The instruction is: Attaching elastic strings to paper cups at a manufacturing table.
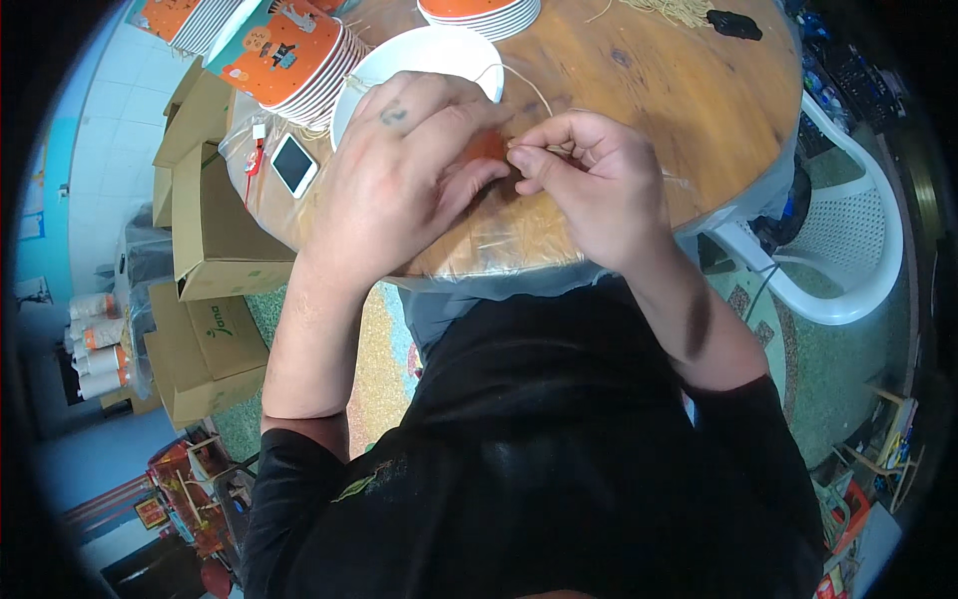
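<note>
My left hand (404, 165) curves over a paper bucket with a white round face (429, 50), gripping it above the table's near part. A patch of its orange side shows between my thumb and fingers. Opposite it, my right hand (604, 175) pinches with thumb and forefinger against the bucket's near side. A thin cream cord (531, 84) arcs from the bucket toward the right fingers, and its end seems to be in the pinch. The fingertips of my left hand are partly hidden.
Nested orange-and-white paper buckets (314, 75) stand at the far left, with another stack (484, 18) beyond. A phone (294, 166) lies by a red cable (254, 160). Cream cords (679, 10) and a black object (734, 24) lie far right. Cardboard boxes (225, 230) and a white chair (848, 230) flank the table.
</note>
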